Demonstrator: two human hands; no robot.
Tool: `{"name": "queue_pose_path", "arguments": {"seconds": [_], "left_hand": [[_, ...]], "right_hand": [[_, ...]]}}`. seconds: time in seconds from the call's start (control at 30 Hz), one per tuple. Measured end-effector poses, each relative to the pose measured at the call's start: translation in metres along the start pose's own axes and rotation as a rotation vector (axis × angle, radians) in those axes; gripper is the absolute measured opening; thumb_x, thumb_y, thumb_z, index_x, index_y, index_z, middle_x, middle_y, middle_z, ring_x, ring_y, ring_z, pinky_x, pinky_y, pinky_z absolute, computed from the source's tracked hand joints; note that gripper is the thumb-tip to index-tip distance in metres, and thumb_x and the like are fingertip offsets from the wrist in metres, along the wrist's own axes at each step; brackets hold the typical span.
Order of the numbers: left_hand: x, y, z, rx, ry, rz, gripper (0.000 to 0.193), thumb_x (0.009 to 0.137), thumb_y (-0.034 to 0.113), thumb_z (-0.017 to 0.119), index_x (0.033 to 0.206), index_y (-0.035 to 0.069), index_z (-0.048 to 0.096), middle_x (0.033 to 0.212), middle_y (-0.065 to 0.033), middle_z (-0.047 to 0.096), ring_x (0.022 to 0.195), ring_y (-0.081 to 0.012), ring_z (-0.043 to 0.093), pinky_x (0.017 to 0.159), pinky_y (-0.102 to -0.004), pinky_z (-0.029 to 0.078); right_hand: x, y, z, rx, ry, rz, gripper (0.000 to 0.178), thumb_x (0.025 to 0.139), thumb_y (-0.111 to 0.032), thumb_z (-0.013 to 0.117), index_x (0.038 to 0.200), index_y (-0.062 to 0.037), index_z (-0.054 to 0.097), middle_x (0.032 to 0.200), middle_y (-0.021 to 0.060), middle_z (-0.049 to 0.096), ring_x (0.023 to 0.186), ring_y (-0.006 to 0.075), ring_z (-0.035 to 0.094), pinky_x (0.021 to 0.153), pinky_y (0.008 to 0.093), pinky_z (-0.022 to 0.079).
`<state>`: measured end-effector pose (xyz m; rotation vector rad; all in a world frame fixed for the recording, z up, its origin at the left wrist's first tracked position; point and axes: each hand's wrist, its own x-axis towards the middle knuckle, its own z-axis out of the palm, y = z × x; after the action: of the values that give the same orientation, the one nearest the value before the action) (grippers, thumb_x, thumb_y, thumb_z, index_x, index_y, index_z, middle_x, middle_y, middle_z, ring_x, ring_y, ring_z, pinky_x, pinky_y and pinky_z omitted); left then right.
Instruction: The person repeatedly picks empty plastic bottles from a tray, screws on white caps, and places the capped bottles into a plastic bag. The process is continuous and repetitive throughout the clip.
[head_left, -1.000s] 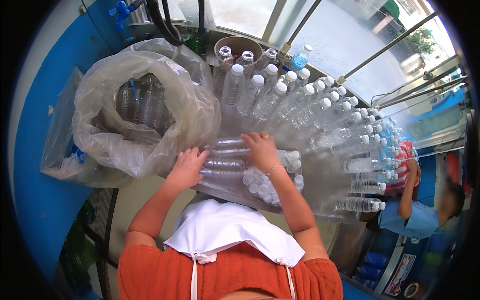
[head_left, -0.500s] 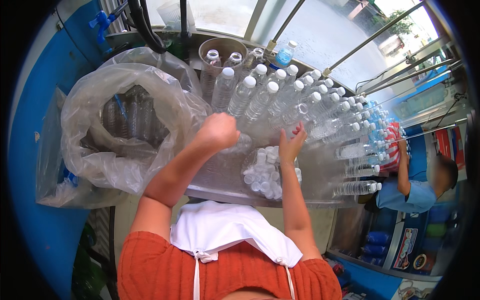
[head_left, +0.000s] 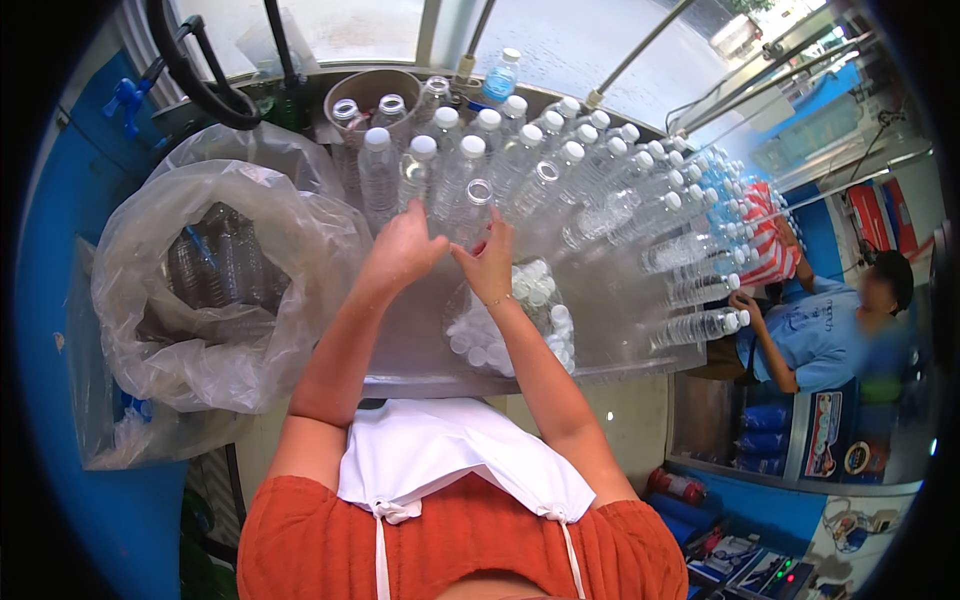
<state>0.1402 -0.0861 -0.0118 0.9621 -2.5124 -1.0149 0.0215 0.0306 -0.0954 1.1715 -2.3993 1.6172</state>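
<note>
An uncapped clear plastic bottle (head_left: 474, 212) stands upright in front of the capped ones. My right hand (head_left: 487, 265) is closed around its lower part, thumb and fingers on either side. Just left of it, my left hand (head_left: 400, 250) has its index finger and thumb apart. That fingertip comes up to the front of a capped bottle (head_left: 418, 175), and I see nothing held in this hand. Beneath my right forearm lies a clear bag of white caps (head_left: 480, 335). Another uncapped bottle (head_left: 545, 180) stands among the capped bottles to the right.
Rows of white-capped bottles (head_left: 690, 255) curve along the metal table (head_left: 420, 355). On the left a large clear bag (head_left: 120, 300) holds empty bottles. A round container (head_left: 345, 90) with open bottles stands at the back. Another person (head_left: 815, 330) in blue is at the far right.
My right hand has come left and taken hold of an uncapped bottle, now upright. My left hand has loosened from a fist. The view has shifted, and the other person's arm has come down.
</note>
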Motion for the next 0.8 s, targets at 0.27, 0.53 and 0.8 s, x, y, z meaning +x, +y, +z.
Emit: {"name": "queue_pose_path", "arguments": {"seconds": [0.27,0.53,0.8], "left_hand": [[-0.026,-0.02,0.068,-0.033,0.088,0.021,0.057,0.079,0.024,0.075,0.119,-0.003,0.045,0.117,-0.025,0.058,0.095,-0.0392,0.063,0.082,-0.0448,0.05],[-0.04,0.066,0.105,-0.142,-0.333,0.417,0.025,0.079,0.023,0.07,0.084,0.0,0.062,0.08,-0.0159,0.064,0.082,-0.0358,0.063,0.075,-0.044,0.05],[0.033,0.129,0.191,-0.228,0.034,0.416,0.067,0.072,0.016,0.078,0.127,0.0,0.043,0.119,-0.022,0.051,0.11,-0.0395,0.052,0.092,-0.0449,0.045]], "right_hand": [[-0.029,0.035,-0.149,-0.111,-0.301,0.278,0.015,0.078,0.003,0.059,0.091,-0.0048,0.063,0.081,0.0125,0.058,0.075,0.025,0.064,0.065,0.0344,0.051],[-0.062,0.071,-0.178,-0.413,-0.346,0.095,0.019,0.079,-0.007,0.068,0.097,-0.0088,0.062,0.092,0.014,0.06,0.077,0.0346,0.063,0.068,0.043,0.05],[-0.057,0.106,-0.225,-0.487,-0.326,0.176,0.018,0.075,-0.005,0.067,0.089,-0.0047,0.057,0.089,0.0151,0.061,0.072,0.0346,0.061,0.066,0.0422,0.05]]}}
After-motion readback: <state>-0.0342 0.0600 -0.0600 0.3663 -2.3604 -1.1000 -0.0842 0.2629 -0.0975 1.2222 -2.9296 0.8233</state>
